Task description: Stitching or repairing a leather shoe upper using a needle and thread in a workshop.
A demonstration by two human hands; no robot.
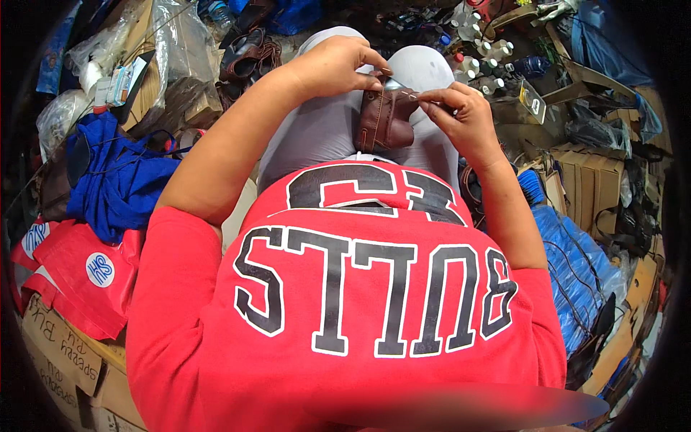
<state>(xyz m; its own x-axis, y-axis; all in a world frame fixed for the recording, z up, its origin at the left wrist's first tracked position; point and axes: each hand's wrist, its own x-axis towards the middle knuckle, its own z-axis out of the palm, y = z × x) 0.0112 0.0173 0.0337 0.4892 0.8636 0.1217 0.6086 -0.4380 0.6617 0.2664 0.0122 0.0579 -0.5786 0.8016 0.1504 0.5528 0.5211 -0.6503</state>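
stitched brown leather piece (385, 124): lap, probably braced by grey trousers (306, 144) | left hand (342, 62): pinching upper edge, likely steadying | right hand (466, 119): fingertips pinched together, hold too fine to tell

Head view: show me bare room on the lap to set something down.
The left thigh has a bare patch bordered by the left forearm, the brown leather piece and the red shirt. The right knee has another, between the leather piece and the plastic bottles. Crowded: left hand and right hand at the leather; blue cloth left, blue plastic right.
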